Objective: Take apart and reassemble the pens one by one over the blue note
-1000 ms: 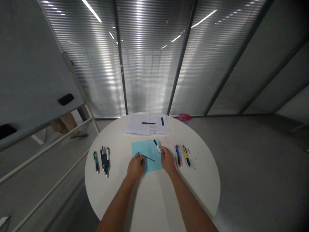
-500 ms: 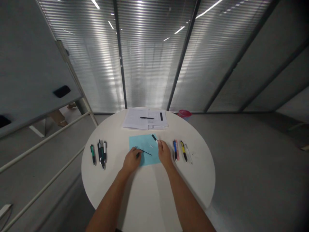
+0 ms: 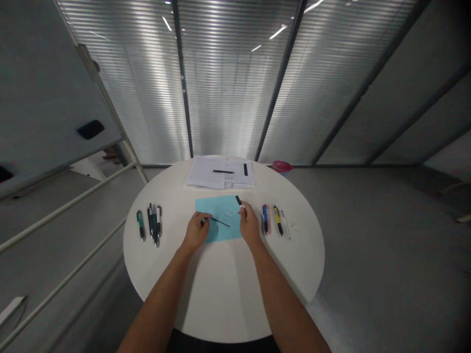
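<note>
Pinching a thin black pen refill [image 3: 217, 222] at its near end, the left hand [image 3: 196, 231] sits nearly closed over a light-blue sheet [image 3: 221, 206], with the refill lying low across the paper. The right hand [image 3: 249, 224] has a black-and-white pen barrel [image 3: 239, 202] tilted between its fingertips, above the sheet's right edge. A small white piece [image 3: 229, 214] lies on the sheet. Rows of pens [image 3: 152, 225] and [image 3: 274, 220] flank both hands on the round white counter [image 3: 294, 274], with stacked papers [image 3: 200, 172] beyond.
</note>
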Tool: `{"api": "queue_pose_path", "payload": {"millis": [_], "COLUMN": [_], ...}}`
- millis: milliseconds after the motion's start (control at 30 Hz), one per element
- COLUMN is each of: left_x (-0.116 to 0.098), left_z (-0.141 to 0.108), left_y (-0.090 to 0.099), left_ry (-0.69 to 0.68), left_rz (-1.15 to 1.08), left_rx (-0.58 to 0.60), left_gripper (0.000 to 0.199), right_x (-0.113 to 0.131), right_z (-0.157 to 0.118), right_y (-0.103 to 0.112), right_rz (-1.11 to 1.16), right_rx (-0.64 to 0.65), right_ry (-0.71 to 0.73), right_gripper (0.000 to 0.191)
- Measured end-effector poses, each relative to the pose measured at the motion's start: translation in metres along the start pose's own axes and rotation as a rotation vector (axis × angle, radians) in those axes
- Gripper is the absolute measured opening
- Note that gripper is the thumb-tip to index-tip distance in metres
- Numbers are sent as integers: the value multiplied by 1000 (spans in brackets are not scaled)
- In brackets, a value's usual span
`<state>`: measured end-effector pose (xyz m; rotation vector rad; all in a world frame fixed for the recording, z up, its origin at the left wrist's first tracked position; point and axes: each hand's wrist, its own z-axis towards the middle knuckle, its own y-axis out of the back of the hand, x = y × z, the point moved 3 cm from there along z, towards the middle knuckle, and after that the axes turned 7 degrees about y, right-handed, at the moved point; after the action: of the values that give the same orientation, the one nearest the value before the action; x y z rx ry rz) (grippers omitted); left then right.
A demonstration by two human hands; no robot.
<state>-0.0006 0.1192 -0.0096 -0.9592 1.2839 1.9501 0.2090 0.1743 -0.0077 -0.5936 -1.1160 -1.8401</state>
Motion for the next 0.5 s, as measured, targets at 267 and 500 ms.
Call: {"api": "queue_pose_path", "payload": {"millis": [267,500], "left_x": [6,7], "left_z": [4,4], "left_y": [9,16], "left_ry": [116,322], "left_rz": [-132,-402], "left_rx": [-153,-173], "left_gripper": [19,19], "right_x": [5,14], "right_z": [-1,-4], "right_y": [1,1], "right_rz": [-185,-488], "right_rx": [13,167], "right_ry": [62,39], "right_gripper": [29,23]}}
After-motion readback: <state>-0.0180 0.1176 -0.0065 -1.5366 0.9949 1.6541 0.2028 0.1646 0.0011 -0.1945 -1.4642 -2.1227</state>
